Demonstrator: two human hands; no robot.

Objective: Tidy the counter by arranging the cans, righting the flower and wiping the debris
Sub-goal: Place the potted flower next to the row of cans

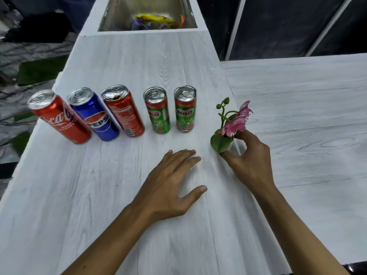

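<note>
We see five cans standing upright in one row across the white wood-grain counter point(139, 66). From left to right they are the Coca-Cola can point(59, 118), the Pepsi can point(94, 114), a second red can point(123, 111), the first Milo can point(157, 111) and the second Milo can point(185, 110). The three on the left stand close together, and the two Milo cans are a little apart.

To the right of the row is the artificial flower point(237, 119), with a pink bloom, green buds and a round leaf. Our right hand point(250, 157) grips its base between the curled thumb and fingers. The base is mostly hidden, so we cannot tell if it touches the counter.

Our left hand point(168, 181) rests flat on the counter in front of the Milo cans, with straight, spread fingers, and it holds nothing. A few dark specks point(125, 168) lie on the surface near it.

At the far end is a metal sink point(111, 16) with colourful wrappers point(155, 18) inside.
</note>
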